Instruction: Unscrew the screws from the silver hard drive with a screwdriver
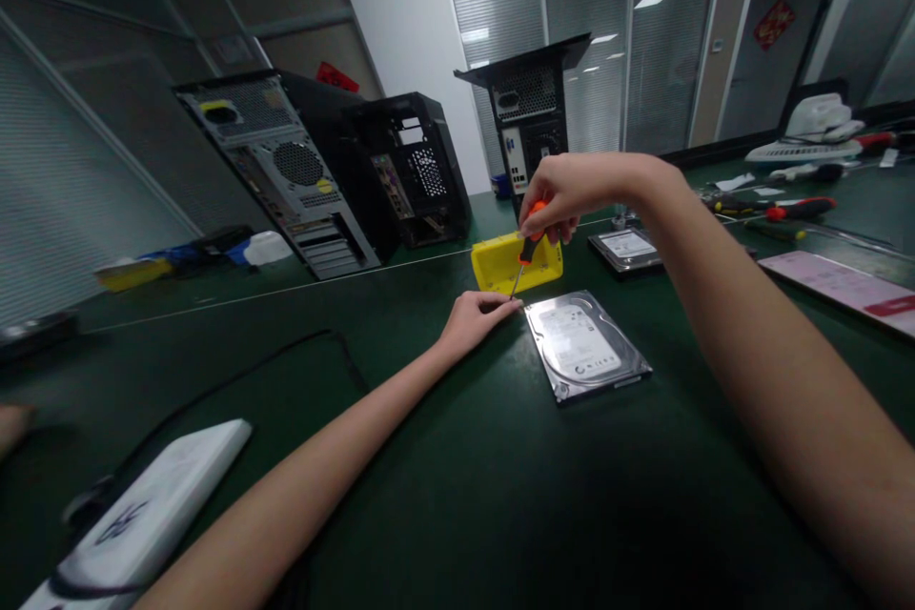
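Holding an orange-and-black-handled screwdriver (529,250) steeply in the curled right hand (554,197), likely for aim, tip-down by the nearly closed left hand (476,316), contents impossible to tell, just beside a silver rectangular metal hard drive (579,343).

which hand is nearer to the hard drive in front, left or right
Left. The left hand has its fingertips just beside the far left corner of the hard drive; the right hand is farther off, raised beyond it with a screwdriver.
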A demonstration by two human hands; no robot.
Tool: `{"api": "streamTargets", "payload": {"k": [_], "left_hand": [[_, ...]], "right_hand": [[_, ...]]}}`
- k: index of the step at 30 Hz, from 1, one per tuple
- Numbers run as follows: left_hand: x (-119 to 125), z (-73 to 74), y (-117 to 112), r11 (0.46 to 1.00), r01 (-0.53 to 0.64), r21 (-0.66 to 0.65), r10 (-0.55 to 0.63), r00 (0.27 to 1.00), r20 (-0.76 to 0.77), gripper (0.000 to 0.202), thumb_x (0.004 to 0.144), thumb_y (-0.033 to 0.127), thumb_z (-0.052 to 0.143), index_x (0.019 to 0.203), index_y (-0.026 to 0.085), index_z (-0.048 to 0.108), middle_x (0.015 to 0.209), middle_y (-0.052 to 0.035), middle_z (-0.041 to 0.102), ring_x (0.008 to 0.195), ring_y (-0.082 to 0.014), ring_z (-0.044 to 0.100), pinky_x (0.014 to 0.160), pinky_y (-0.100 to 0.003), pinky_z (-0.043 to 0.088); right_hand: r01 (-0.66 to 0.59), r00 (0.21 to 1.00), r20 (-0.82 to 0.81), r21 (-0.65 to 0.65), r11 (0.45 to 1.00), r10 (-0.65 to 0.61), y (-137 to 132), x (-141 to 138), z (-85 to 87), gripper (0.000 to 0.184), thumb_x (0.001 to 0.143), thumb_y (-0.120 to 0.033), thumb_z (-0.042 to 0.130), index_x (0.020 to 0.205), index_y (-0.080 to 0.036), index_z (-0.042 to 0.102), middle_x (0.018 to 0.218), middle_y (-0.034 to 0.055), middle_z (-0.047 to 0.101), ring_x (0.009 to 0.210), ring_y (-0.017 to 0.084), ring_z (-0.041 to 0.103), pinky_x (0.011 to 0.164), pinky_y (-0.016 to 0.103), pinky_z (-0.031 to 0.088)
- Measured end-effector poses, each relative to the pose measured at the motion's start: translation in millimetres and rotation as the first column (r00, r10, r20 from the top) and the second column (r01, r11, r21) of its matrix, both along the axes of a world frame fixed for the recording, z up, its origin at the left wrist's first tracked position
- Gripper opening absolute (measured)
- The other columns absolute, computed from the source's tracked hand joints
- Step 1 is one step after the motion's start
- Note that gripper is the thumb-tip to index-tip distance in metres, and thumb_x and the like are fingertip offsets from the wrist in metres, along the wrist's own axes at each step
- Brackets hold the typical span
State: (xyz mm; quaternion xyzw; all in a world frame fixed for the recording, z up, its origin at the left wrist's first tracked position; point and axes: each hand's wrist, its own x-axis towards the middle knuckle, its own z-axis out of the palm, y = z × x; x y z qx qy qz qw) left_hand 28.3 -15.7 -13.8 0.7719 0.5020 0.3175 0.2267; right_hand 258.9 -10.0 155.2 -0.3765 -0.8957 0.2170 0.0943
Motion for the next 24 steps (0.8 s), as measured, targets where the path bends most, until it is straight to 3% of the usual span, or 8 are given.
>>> {"api": "streamTargets", "payload": {"k": [11,24], "left_hand": [[2.0,3.1,-2.6,0.999,-0.006,0.051,0.007,1.0,-0.018,0.036,0.082,0.046,0.054,0.094,0.017,0.072,0.092,-0.0064,0.072,0.084,-0.0197,0.064,0.073,-0.027,0.047],[2.5,5.0,-4.4,0.995,0.054,0.086,-0.055,0.998,0.016,0.034,0.083,0.043,0.055,0.098,0.018,0.071,0.097,-0.0065,0.071,0.088,-0.0202,0.064,0.079,-0.029,0.046]], "right_hand": [[0.06,0.986,-0.158,0.004,0.998,-0.059,2.6,2.2,-7.2,0.03,0.069,-0.037,0.068,0.084,-0.01,0.071,0.07,0.0056,0.066,0.061,0.011,0.064,0.053,0.02,0.052],[0.07,0.987,-0.147,0.057,0.996,-0.061,6.9,3.0,-4.4,0.029,0.072,-0.037,0.065,0.085,-0.011,0.07,0.073,0.0068,0.065,0.068,0.014,0.065,0.052,0.021,0.052]]}}
